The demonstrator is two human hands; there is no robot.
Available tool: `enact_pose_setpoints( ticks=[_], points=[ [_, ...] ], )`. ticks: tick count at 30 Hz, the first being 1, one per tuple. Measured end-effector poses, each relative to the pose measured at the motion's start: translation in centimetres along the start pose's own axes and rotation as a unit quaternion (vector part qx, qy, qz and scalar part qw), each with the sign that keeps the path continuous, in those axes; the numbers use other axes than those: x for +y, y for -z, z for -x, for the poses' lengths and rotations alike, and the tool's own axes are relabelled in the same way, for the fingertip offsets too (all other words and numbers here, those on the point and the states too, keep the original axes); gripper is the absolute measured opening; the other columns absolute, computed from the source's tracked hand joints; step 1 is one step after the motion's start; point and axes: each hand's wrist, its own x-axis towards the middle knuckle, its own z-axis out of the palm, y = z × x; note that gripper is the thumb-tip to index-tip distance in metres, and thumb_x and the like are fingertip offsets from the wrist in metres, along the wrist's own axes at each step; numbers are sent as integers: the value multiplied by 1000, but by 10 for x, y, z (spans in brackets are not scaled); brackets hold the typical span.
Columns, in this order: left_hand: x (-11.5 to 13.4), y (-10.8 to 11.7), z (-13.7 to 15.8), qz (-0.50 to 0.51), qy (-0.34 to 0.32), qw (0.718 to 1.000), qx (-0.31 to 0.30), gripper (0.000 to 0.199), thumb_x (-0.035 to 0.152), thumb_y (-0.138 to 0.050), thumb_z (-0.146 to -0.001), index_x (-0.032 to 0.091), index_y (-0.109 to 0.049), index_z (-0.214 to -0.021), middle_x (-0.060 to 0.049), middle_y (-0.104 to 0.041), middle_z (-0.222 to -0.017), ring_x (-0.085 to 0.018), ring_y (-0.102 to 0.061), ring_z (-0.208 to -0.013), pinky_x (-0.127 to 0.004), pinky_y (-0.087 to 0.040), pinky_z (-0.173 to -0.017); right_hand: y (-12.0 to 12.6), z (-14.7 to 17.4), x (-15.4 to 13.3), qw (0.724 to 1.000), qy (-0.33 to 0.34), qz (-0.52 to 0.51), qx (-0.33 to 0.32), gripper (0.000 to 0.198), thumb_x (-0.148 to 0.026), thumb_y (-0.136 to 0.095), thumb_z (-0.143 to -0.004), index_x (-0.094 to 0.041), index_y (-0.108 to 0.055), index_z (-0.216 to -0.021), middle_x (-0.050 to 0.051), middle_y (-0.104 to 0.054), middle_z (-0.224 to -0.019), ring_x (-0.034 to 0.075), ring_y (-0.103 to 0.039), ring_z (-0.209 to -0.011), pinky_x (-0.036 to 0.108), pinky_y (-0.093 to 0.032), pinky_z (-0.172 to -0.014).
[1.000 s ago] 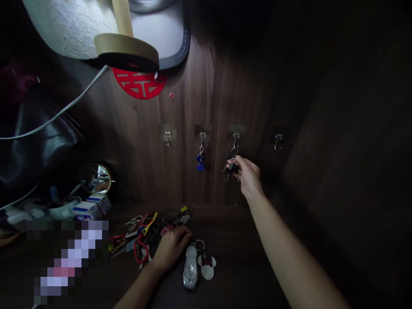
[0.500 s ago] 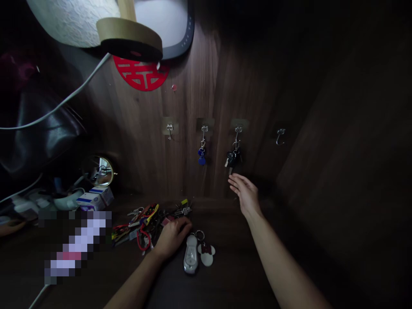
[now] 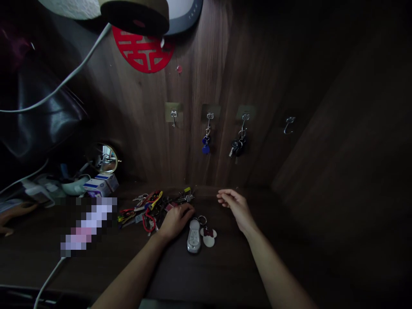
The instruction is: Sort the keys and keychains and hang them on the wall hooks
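Note:
My left hand point(image 3: 177, 219) lies palm down on the dark wooden surface, at the right edge of a pile of keys point(image 3: 149, 214) with coloured cords and tags. Its fingers are loosely bent and apart, and their undersides are hidden. Just right of it lies a silver car key fob point(image 3: 193, 237), joined by a ring to a white mouse-head charm point(image 3: 209, 238) with a dark red bow. My right hand point(image 3: 236, 209) hovers to the right of these, empty, fingers loosely stretched. On wall hooks above hang blue key tags point(image 3: 206, 145) and a black key bunch point(image 3: 238, 146).
A bare hook point(image 3: 174, 116) is on the left and another hook point(image 3: 289, 125) on the far right. A round mirror point(image 3: 107, 159), small boxes point(image 3: 101, 184), a black bag point(image 3: 41, 103) and a white cable point(image 3: 75, 73) occupy the left. A lamp base point(image 3: 135, 17) hangs overhead.
My right hand has drawn down and away from the black key bunch, its fingers closer together. The left hand stays by the key pile. The view has tilted downward.

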Motion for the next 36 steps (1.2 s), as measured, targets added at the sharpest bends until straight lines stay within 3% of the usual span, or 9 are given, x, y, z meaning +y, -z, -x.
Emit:
enact_pose_setpoints(
  ticks=[4,7,11,15,24,28,36],
  points=[
    [0,0,1,23,-6,1000,11,26,34,-38,-88,21,-61,-89,-2,-67,-84,-15,-61,-78,-23,-42,-70,-6,9,10,992,19,76,-100,23,-36,-64,-71,-18,-67,-84,4,-69,-79,14,-61,-67,24,-44,-60],
    [0,1,1,45,-2,999,15,27,35,-37,-88,20,-60,-89,-1,-64,-76,-14,-60,-72,-23,-43,-68,-11,10,19,969,78,178,-152,15,-30,-60,-75,-20,-67,-82,3,-68,-81,16,-61,-75,28,-45,-69],
    [0,1,2,60,-2,998,25,28,36,-37,-88,20,-59,-89,0,-63,-73,-14,-59,-70,-22,-43,-68,-19,12,27,921,159,310,-175,12,-20,-58,-74,-23,-69,-78,3,-66,-84,18,-59,-84,33,-44,-79],
    [0,1,2,58,-14,998,30,27,35,-36,-88,20,-59,-87,0,-62,-73,-13,-58,-69,-22,-42,-67,-25,17,27,887,183,384,-181,11,-18,-60,-73,-24,-68,-78,3,-64,-86,19,-57,-87,35,-42,-84],
    [3,2,3,54,-1,998,22,27,35,-38,-88,20,-60,-88,-1,-64,-71,-14,-59,-69,-22,-42,-65,-29,20,27,850,209,440,-200,12,-13,-54,-76,-23,-61,-75,3,-60,-85,19,-54,-87,33,-42,-79],
    [5,3,4,52,-15,998,35,27,34,-37,-88,19,-60,-87,-1,-65,-74,-14,-60,-71,-21,-43,-66,-30,20,27,867,211,409,-190,9,-18,-51,-80,-24,-58,-78,2,-62,-83,19,-57,-82,33,-43,-76],
    [6,3,3,73,-28,996,51,26,31,-40,-88,20,-63,-94,-2,-68,-90,-15,-61,-83,-22,-44,-77,-40,19,26,960,134,196,-147,7,-31,-55,-79,-24,-57,-80,-2,-62,-73,13,-59,-58,24,-44,-54]
  ],
)
